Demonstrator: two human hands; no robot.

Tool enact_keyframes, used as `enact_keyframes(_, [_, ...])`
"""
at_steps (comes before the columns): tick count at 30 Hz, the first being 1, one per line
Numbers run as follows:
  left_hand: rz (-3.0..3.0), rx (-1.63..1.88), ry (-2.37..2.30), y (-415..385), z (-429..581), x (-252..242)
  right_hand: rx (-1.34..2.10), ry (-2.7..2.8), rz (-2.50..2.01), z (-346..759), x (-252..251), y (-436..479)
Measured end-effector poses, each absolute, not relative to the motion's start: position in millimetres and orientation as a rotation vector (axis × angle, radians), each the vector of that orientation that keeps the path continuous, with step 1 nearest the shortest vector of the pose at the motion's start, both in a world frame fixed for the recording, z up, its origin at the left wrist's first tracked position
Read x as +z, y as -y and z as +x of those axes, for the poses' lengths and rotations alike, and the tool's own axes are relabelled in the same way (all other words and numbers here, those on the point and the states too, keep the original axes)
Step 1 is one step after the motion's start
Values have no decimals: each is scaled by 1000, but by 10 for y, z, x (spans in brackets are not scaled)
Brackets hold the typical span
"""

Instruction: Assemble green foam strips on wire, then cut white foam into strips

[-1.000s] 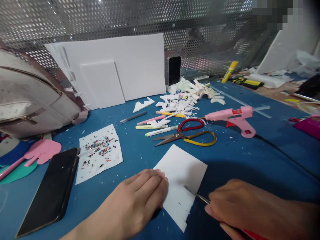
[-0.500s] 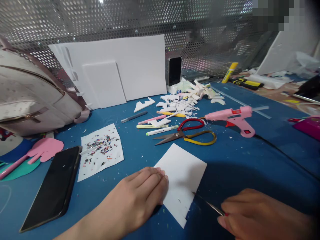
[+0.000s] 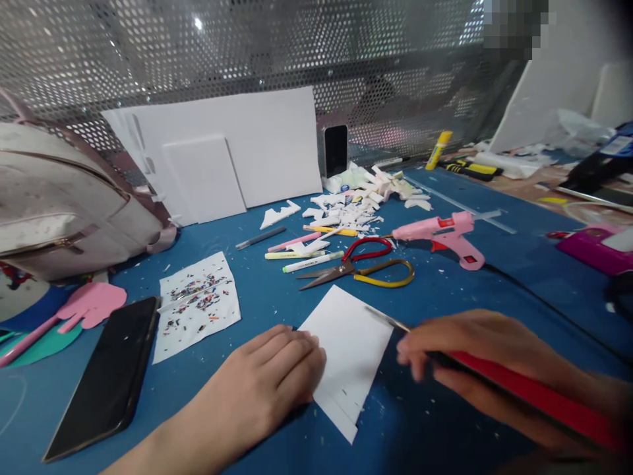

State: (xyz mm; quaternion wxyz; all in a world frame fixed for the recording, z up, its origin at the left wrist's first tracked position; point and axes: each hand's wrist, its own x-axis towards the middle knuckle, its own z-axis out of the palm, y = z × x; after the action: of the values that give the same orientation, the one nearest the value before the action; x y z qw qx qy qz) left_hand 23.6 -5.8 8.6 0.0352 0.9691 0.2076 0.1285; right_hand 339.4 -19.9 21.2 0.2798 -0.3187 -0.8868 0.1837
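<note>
My left hand (image 3: 264, 386) lies flat on the blue table, fingers together, pressing down the left edge of a white card (image 3: 349, 346). My right hand (image 3: 475, 359) grips a red-handled craft knife (image 3: 519, 389). Its thin blade (image 3: 386, 318) reaches the card's upper right corner. The card's lower right edge is ragged with small cuts.
Scissors (image 3: 359, 269), a pink glue gun (image 3: 440, 234) with its cord, several pens (image 3: 301, 247) and white scraps (image 3: 353, 204) lie beyond the card. A black phone (image 3: 106, 376), a paper with confetti (image 3: 195, 303) and a bag (image 3: 64, 198) sit left. White boards (image 3: 232, 148) lean on the mesh wall.
My right hand moved up and away from me with the knife, from the card's lower right edge to its upper right corner. My left hand stayed on the card.
</note>
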Motion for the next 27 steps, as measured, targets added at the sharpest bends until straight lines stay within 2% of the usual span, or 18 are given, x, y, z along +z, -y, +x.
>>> enact_keyframes(14, [2637, 375, -992, -128, 25, 140, 569, 2648, -821, 3323, 43, -308])
enact_keyframes(27, [2572, 392, -950, -132, 51, 77, 727, 2807, -424, 2898, 165, -645])
